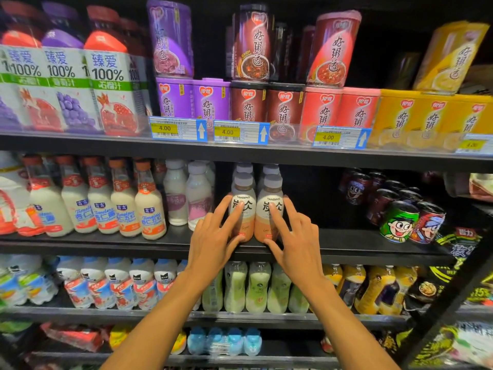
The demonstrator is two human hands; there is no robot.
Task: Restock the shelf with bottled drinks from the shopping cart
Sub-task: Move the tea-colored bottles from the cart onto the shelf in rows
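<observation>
Standing at the shelf's (373,249) front edge, two bottles (243,189) seem stocked; left hand (213,237) and right hand (297,239) touch them straight-fingered; cart unseen.

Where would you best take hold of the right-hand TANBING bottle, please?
I'd grip the right-hand TANBING bottle around its labelled middle, coming from front-right: it stands upright at the shelf edge, twin bottle tight on its left, bare shelf to its right.
</observation>
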